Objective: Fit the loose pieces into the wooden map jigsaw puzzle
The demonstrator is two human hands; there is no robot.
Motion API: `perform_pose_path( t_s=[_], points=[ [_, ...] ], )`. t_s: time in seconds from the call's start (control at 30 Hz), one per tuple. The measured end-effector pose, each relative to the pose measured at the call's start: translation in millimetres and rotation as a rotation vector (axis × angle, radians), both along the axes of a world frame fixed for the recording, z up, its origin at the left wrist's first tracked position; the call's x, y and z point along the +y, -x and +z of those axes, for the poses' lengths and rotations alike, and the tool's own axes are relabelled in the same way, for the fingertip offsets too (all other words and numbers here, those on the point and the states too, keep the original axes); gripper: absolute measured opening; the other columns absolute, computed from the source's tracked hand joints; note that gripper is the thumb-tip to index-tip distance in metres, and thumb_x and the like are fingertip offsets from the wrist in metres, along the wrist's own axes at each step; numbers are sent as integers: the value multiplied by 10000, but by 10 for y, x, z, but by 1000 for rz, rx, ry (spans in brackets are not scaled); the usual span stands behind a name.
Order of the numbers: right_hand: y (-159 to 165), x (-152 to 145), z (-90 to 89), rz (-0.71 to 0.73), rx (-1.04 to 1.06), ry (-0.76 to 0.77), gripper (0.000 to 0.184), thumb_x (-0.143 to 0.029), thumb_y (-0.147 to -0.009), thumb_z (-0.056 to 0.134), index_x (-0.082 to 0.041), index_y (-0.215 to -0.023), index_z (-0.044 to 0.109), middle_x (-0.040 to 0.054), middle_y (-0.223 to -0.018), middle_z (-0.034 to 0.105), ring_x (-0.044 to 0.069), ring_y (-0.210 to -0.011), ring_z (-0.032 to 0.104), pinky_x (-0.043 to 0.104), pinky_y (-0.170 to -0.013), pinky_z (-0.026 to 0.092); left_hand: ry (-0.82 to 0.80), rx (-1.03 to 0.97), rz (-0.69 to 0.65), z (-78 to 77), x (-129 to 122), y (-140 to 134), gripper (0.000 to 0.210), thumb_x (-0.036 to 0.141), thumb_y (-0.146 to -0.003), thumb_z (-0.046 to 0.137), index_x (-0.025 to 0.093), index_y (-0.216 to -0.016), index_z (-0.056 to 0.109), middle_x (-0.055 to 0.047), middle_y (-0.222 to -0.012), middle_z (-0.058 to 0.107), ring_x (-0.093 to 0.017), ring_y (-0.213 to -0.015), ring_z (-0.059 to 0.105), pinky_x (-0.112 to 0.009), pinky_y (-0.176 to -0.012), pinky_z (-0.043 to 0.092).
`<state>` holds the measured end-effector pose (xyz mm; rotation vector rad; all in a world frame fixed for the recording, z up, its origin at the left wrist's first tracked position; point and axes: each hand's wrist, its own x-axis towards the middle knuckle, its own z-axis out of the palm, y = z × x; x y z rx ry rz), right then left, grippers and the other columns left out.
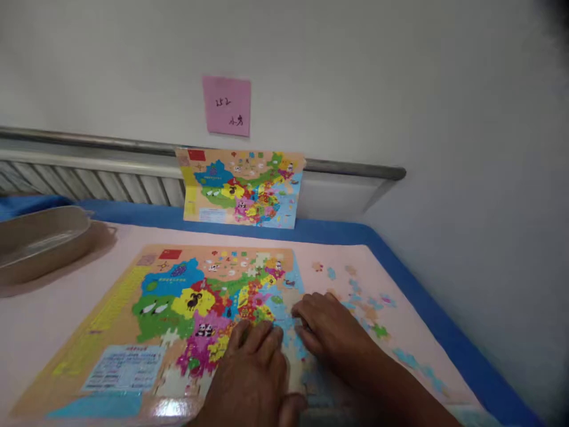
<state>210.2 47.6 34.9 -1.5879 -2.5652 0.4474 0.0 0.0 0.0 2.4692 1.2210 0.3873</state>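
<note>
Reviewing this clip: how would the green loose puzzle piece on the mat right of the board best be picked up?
The green piece lies flat and thin, so probably pinch its outer edges from above with fingertips; the right hand is nearest.

Loose pieces [368, 305] right of puzzle board [133, 308]

Your left hand [253, 373] and right hand [331, 329] are bare (no gloves, no rings), and no sleeves show.
</note>
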Motion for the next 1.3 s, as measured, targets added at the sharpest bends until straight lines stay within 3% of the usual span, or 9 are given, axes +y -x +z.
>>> perform_pose_path(
  t_s=[0.3,0.63,0.9,1.1,1.23,1.3],
  points=[
    [-31,-31,-24,39,43,-77,162,-169,-972,559,-222,-1030,700,51,-997,696,222,-932,572,381,-872,334,-107,-52,-6,-32,16,-22,408,512,-826,748,144,-1000,771,-163,-1350,700,-437,-1299,606,-742,-1101,439],
    [-79,-78,-185,172,-8,-284,151,-118,-944,615,-245,-930,697,30,-894,657,205,-828,510,359,-771,278,-37,-23,-11,12,31,-33,429,486,-831,738,131,-1070,766,-178,-1408,659,-459,-1344,565,-784,-1124,393],
    [-71,-56,-251,205,-5,-304,142,-123,-957,619,-229,-876,667,24,-876,634,194,-815,484,354,-736,258,-226,-119,3,-25,44,-36,366,459,-750,826,144,-921,754,-153,-1267,745,-431,-1201,671,-744,-1006,515],
    [-60,-73,-298,199,21,-322,142,-160,-985,615,-218,-869,674,35,-880,635,198,-828,484,345,-746,275,-392,-228,39,-109,35,-32,345,449,-737,838,176,-885,688,-60,-1188,783,-355,-1123,715,-616,-958,534],
    [-53,-69,-315,208,36,-319,131,-149,-979,621,-217,-884,680,29,-878,632,197,-832,481,344,-751,281,-447,-248,66,-98,53,-49,249,422,-833,735,187,-888,678,-29,-1163,782,-288,-1117,707,-521,-1000,464],
    [-54,-63,-314,210,34,-312,131,-166,-989,611,-216,-889,679,30,-885,632,199,-837,483,349,-756,283,-532,-280,75,-78,80,-73,302,485,-922,627,191,-861,665,-13,-1103,788,-258,-1061,708,-491,-979,444]
  ],
)
